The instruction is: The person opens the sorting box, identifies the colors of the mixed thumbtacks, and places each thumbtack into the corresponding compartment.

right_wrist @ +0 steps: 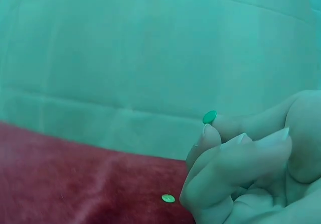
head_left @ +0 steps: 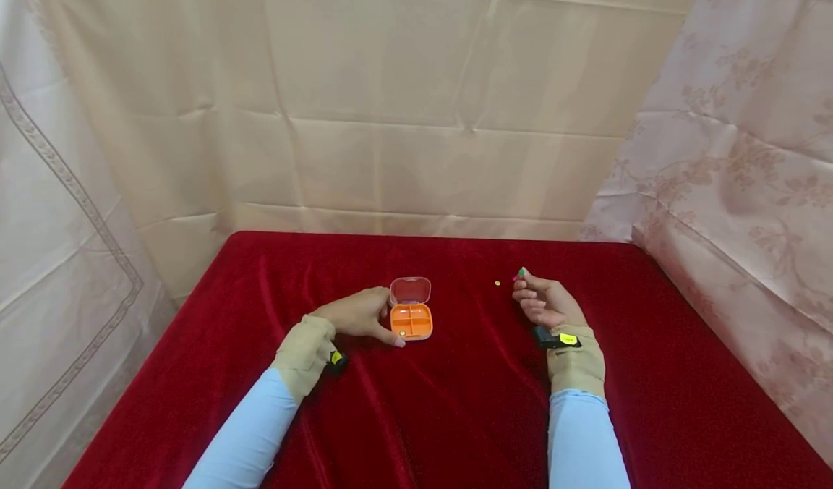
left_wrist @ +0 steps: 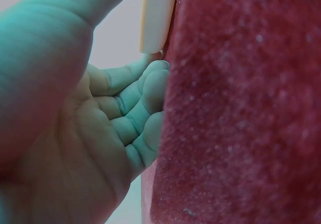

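Observation:
An orange pill box (head_left: pixel 421 328) with several compartments stands on the red cloth, its clear lid (head_left: pixel 411 291) raised at the back. A small yellow disc (head_left: pixel 402 333) lies in its front left compartment. My left hand (head_left: pixel 356 314) holds the box from its left side, thumb at the front corner and fingers by the hinge. To the right, my right hand (head_left: pixel 547 301) is raised and pinches a small green disc (right_wrist: pixel 209 117) between thumb and forefinger. A bit of pink (head_left: pixel 516 278) shows beside it at the fingertips. Another small yellow disc (head_left: pixel 497 283) lies left of this hand.
Red velvet cloth (head_left: pixel 468 417) covers the table and has some creases. A beige curtain (head_left: pixel 416 113) hangs behind the far edge, with a white curtain (head_left: pixel 58 185) at left and a floral one (head_left: pixel 735 149) at right.

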The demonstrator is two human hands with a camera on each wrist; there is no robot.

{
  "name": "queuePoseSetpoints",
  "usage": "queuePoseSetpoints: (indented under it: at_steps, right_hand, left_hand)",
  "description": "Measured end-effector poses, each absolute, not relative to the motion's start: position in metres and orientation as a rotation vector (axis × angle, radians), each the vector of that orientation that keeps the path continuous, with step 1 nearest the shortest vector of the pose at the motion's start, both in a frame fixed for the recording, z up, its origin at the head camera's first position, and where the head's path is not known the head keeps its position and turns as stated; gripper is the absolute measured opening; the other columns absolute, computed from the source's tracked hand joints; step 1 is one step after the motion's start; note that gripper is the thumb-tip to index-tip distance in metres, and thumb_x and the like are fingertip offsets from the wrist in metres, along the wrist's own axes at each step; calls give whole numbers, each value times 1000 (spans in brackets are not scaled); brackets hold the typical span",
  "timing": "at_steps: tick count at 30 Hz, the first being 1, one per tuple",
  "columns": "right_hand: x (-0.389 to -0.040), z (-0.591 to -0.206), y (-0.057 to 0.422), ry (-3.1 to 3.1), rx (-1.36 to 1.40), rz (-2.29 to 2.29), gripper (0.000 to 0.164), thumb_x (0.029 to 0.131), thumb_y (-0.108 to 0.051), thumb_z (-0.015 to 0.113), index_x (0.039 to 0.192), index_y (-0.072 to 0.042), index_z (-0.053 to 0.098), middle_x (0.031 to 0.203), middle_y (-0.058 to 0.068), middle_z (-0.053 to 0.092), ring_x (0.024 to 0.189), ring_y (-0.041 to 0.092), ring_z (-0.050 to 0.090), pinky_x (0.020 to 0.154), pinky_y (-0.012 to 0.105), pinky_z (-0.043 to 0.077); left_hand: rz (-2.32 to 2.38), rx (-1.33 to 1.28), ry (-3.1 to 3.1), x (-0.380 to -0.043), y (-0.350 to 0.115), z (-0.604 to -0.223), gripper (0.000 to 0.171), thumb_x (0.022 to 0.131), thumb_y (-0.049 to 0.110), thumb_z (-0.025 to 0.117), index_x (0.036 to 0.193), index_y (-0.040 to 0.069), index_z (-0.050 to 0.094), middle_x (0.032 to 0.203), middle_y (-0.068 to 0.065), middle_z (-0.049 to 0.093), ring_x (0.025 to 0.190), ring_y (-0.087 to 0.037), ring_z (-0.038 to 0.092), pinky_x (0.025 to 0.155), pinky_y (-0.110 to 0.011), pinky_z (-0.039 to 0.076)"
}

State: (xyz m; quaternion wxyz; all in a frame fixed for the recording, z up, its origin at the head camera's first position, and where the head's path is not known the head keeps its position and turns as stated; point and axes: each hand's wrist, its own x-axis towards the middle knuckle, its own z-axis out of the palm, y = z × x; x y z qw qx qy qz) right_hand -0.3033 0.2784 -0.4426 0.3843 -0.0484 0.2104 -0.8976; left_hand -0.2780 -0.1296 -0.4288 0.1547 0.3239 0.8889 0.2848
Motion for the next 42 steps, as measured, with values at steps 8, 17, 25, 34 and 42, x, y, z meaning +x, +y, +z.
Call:
queuePoseSetpoints:
  at_steps: [8, 17, 25, 34, 42]
  right_hand:
    - [-304, -444, 281, 431, -178, -2238, 50, 113, -35, 17, 103, -4, 55, 89, 0, 45, 69, 2, 13, 56, 15, 14]
    - [-307, -439, 277, 771, -228, -2271, 46, 115, -27, 19, 98, -6, 56, 83, -1, 48, 67, 5, 16, 54, 15, 18]
    - [-307, -434, 266, 1426, -67, -2328, 30, 112, -15, 45, 87, -9, 61, 77, -3, 54, 58, 4, 36, 49, 17, 31]
    - [-302, -428, 256, 1762, 7, -2257, 18, 105, -12, 61, 92, -12, 73, 78, -4, 62, 61, 5, 41, 51, 18, 33]
    - [-299, -421, 247, 1902, -38, -2166, 11, 102, -15, 66, 95, -9, 73, 78, -3, 61, 61, 7, 42, 54, 21, 33]
  left_hand:
    - [828, 928, 2541, -279, -130, -429, 57, 79, 42, 90, 112, 9, 58, 91, -1, 58, 82, -13, 51, 73, -31, 45]
    - [832, 921, 2546, -279, -130, -430, 57, 79, 43, 90, 112, 10, 57, 90, -1, 57, 82, -14, 51, 73, -30, 45]
    - [830, 924, 2545, -279, -130, -429, 57, 79, 43, 90, 112, 10, 57, 90, -1, 57, 81, -13, 51, 73, -30, 45]
    - [830, 924, 2546, -279, -130, -430, 57, 79, 42, 90, 112, 10, 57, 90, -2, 58, 82, -13, 51, 73, -31, 45]
    - [833, 931, 2538, -278, -131, -428, 56, 80, 41, 90, 112, 9, 58, 90, -1, 58, 81, -12, 51, 72, -30, 45]
